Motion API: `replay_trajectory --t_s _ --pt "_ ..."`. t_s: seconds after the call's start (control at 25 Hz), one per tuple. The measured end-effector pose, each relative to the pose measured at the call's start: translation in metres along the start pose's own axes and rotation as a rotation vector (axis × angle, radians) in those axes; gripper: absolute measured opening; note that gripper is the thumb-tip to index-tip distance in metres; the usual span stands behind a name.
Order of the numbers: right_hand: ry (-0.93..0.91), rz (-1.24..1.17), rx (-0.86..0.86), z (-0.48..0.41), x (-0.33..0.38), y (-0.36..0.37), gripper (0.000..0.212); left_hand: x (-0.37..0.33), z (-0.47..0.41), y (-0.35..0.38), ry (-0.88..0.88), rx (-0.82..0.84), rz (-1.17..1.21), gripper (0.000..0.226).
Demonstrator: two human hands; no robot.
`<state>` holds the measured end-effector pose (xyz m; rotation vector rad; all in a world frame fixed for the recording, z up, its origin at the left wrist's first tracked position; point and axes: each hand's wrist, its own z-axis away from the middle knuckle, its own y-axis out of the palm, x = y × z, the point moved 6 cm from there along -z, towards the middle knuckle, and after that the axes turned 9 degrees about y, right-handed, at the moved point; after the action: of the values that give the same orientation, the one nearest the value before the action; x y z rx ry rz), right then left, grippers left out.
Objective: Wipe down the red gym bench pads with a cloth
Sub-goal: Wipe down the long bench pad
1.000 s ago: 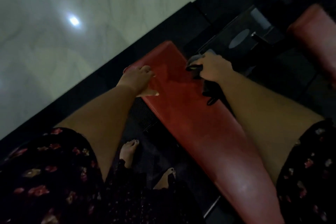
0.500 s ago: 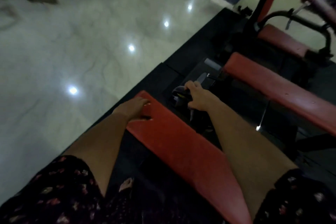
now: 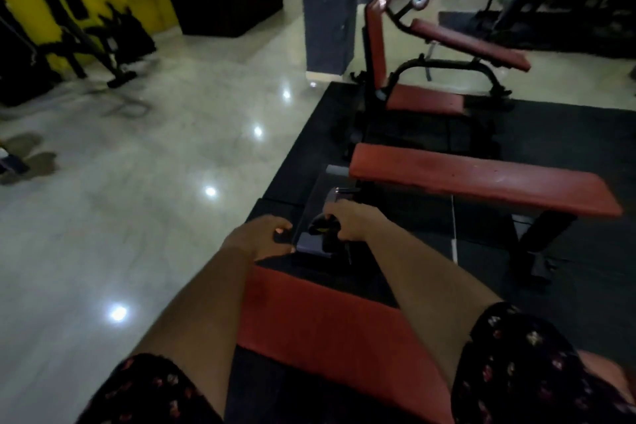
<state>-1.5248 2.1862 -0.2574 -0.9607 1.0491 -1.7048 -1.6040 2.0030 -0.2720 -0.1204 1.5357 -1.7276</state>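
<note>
A red bench pad (image 3: 327,323) runs between my forearms toward the bottom of the view. My right hand (image 3: 347,224) is past its far end, closed around a dark cloth (image 3: 321,232) that hangs over the bench's dark metal foot. My left hand (image 3: 265,237) hovers beyond the pad's far left corner with fingers curled and nothing in it. A second red flat bench pad (image 3: 481,179) lies ahead on the right. Behind it stands a red seat with an upright back pad (image 3: 423,100).
The benches stand on a black rubber mat (image 3: 568,134). Glossy pale tile floor (image 3: 137,182) spreads to the left. A dark pillar (image 3: 328,21) rises behind the mat. Black gym equipment (image 3: 103,41) stands against a yellow wall at the far left.
The view has lifted from the near pad to the room. Both hands have come off the pad's far end; the right hand still grips the cloth.
</note>
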Motion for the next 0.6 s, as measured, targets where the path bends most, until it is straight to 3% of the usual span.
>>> replay_trajectory --t_s 0.12,0.32,0.6 --pt "0.113 -0.050 -0.013 0.026 -0.034 0.016 0.041 -0.033 -0.012 0.016 0.044 0.096 -0.057 0.068" --pt "0.336 -0.224 -0.129 0.066 -0.105 0.014 0.037 -0.112 -0.068 0.003 0.226 0.039 -0.112 0.067" --pt "0.606 -0.445 -0.158 0.117 -0.183 -0.001 0.028 -0.180 -0.113 0.034 0.450 0.137 -0.158 0.068"
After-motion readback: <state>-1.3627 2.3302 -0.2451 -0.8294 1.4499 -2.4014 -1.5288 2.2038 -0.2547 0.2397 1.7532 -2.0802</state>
